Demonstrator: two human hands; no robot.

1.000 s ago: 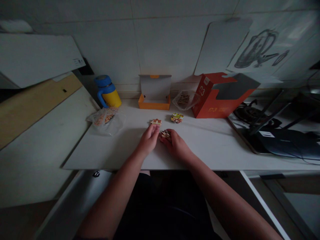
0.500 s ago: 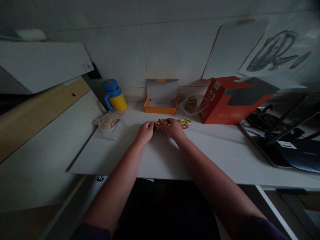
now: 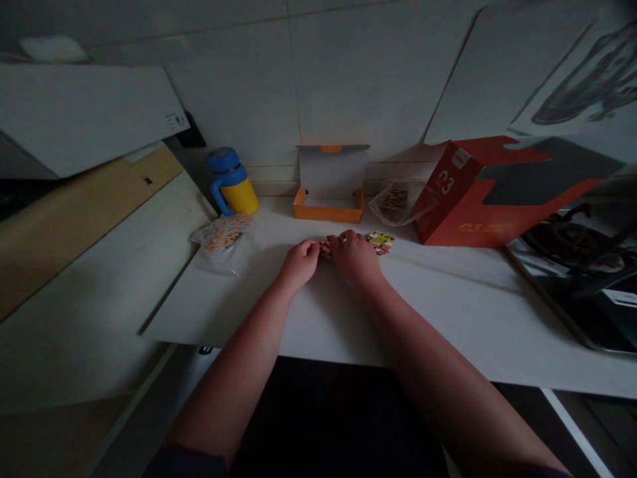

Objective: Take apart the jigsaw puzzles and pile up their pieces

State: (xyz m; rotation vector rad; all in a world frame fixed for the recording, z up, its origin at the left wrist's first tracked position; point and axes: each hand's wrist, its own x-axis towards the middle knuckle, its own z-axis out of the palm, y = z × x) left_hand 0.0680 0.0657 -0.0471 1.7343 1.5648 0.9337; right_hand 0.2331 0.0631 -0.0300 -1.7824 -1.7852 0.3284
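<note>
My left hand (image 3: 300,261) and my right hand (image 3: 356,255) rest side by side on the white table (image 3: 448,299), fingers curled. Between their fingertips lies a small cluster of joined puzzle pieces (image 3: 327,247), which both hands pinch or press on. A second small block of joined pieces (image 3: 381,241), yellow and green, lies just to the right of my right hand. Most of the cluster under the fingers is hidden.
An open orange box (image 3: 329,192) stands behind the hands at the wall. A bag of puzzle pieces (image 3: 223,234) lies at the left, another bag (image 3: 395,201) at the back right. A blue and yellow bottle (image 3: 231,182), a big red carton (image 3: 492,192) and a gas stove (image 3: 587,265) stand around.
Both hands have moved away from me toward the back of the table, carrying their pieces up to the small cluster that lay there. The camera has tilted and moved closer.
</note>
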